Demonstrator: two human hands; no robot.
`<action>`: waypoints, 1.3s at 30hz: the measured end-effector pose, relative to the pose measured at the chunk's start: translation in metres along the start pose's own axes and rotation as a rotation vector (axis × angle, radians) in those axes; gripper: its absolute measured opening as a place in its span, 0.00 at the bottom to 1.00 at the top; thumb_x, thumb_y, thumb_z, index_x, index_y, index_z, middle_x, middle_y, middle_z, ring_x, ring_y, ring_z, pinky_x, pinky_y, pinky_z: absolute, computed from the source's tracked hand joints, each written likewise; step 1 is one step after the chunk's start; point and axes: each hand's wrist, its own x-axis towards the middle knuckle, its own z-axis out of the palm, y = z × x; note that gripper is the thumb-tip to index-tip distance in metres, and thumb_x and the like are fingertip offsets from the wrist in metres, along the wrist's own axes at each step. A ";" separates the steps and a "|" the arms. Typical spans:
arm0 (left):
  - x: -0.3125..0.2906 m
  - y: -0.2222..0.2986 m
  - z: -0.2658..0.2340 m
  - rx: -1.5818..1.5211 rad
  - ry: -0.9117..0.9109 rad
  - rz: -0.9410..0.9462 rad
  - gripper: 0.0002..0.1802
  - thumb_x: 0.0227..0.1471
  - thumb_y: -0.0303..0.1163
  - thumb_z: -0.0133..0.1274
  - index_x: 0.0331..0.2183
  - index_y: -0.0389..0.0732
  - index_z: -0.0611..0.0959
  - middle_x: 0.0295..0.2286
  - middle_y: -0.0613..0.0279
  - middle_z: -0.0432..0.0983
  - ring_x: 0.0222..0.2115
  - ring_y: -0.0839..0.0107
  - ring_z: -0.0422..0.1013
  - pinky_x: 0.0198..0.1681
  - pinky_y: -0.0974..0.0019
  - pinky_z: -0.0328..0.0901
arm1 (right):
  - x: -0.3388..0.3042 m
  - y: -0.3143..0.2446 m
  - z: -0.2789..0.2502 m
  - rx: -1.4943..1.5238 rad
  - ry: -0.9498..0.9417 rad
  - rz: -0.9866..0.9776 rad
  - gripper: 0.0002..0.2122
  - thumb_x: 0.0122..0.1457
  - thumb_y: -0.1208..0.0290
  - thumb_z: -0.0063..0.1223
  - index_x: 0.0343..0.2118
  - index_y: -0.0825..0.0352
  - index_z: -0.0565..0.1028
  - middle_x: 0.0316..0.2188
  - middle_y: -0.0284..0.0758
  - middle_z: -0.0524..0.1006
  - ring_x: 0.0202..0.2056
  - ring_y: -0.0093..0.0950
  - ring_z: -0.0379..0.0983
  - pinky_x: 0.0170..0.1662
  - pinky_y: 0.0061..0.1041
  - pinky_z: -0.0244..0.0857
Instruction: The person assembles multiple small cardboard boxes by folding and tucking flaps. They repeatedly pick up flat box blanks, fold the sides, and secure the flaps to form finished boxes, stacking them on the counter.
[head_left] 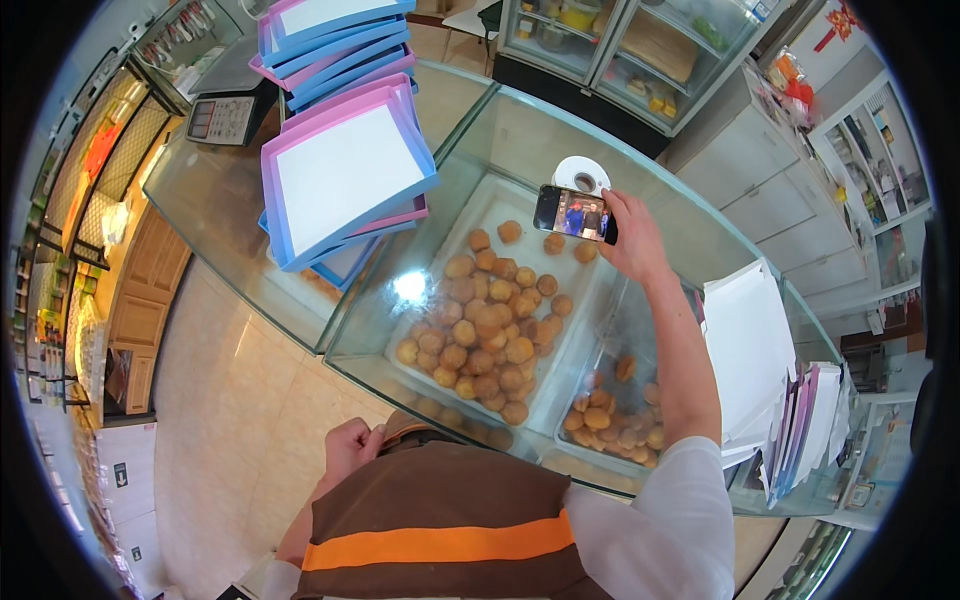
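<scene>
My right hand [634, 236] reaches over the glass counter and is closed on the right end of a smartphone [580, 214]. Its screen is lit with a picture of people. Just beyond the phone is a white roll [580, 172], partly covered by it; whether they touch I cannot tell. My left hand [350, 447] is low beside my brown apron [440, 490], its fingers curled in. Anything inside that grip is hidden. Under the glass, round brown pastries [490, 330] lie heaped on a white tray [570, 375].
Pink and blue box trays [345, 165] form a tall, leaning stack on the left, near a scale [222, 118]. Flattened white card [745, 350] stands at the right end. More pastries [610, 420] fill a second tray. A glass-door fridge [610, 55] stands beyond the counter.
</scene>
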 end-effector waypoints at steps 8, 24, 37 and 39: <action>0.040 0.056 0.015 0.059 0.027 0.488 0.23 0.47 0.28 0.65 0.13 0.40 0.69 0.13 0.59 0.64 0.13 0.60 0.63 0.17 0.61 0.56 | -0.010 -0.001 -0.007 0.030 0.014 0.022 0.39 0.42 0.73 0.68 0.61 0.65 0.66 0.58 0.40 0.68 0.58 0.42 0.65 0.61 0.38 0.63; 0.173 0.265 0.069 0.146 -0.171 1.144 0.09 0.53 0.36 0.58 0.30 0.41 0.79 0.29 0.59 0.73 0.32 0.57 0.72 0.32 0.56 0.67 | -0.017 0.016 -0.002 0.012 0.045 0.047 0.39 0.43 0.71 0.71 0.62 0.64 0.66 0.59 0.40 0.69 0.58 0.43 0.66 0.60 0.39 0.63; 0.352 0.340 0.175 0.480 -0.539 0.695 0.36 0.66 0.52 0.27 0.47 0.33 0.80 0.49 0.46 0.76 0.53 0.51 0.70 0.57 0.52 0.63 | -0.004 0.009 0.011 0.161 0.038 0.118 0.37 0.48 0.72 0.68 0.62 0.66 0.65 0.62 0.42 0.65 0.61 0.44 0.64 0.61 0.37 0.63; 0.358 0.357 0.160 0.526 -0.576 0.606 0.39 0.66 0.55 0.25 0.48 0.33 0.81 0.50 0.46 0.76 0.53 0.51 0.70 0.57 0.52 0.63 | 0.008 0.005 0.015 0.177 0.056 0.111 0.36 0.49 0.73 0.67 0.63 0.66 0.64 0.62 0.42 0.65 0.61 0.45 0.64 0.61 0.38 0.64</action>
